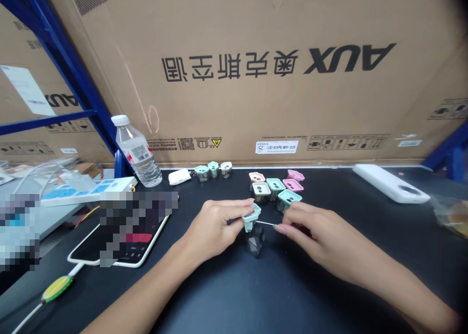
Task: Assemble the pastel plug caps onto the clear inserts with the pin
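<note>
My left hand [215,226] is closed, pinching a mint-green sharpener top [250,219] between thumb and fingers, tilted so its side faces right. Just under it is a dark see-through container [256,244]; I cannot tell whether the two are joined. Between the thumb and fingers of my right hand [310,226] is a thin metal rod [266,223], pointing left with its tip at the green top. Behind my hands are more two-hole pencil sharpeners: a white one [261,189], a pink one [256,177] and mint ones [275,185]. Two magenta tops [293,185] lie beside them.
Farther left stand several small sharpeners [213,168], a white case [179,176] and a water bottle [137,151]. Phones [142,251] with a cable [54,287] lie at left near a power strip [95,190]. A white power bank [391,183] is at right, before a large carton [234,105].
</note>
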A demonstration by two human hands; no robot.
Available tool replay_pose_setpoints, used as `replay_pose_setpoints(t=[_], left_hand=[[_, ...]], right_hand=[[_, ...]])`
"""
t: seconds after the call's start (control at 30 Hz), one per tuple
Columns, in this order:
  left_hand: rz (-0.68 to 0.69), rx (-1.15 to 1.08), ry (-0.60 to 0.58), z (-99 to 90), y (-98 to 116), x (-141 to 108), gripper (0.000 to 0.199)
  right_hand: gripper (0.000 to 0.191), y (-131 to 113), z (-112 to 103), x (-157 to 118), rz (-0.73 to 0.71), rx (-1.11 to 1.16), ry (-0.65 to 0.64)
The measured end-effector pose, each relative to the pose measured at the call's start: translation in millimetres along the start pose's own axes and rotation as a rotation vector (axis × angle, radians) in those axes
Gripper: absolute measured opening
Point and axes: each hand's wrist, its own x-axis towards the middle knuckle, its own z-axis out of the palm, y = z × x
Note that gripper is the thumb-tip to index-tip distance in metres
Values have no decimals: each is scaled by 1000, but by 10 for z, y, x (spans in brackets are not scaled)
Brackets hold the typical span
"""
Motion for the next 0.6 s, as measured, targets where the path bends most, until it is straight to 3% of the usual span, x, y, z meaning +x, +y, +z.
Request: replay_pose_setpoints(t=[0.27,0.6], left_hand=[[55,13,38,7,-35,4,33],[62,27,43,-7,-59,11,35]], right_hand=[[27,-7,-34,12,32,12,-33],[33,16,-51,2,-10,22,-50]])
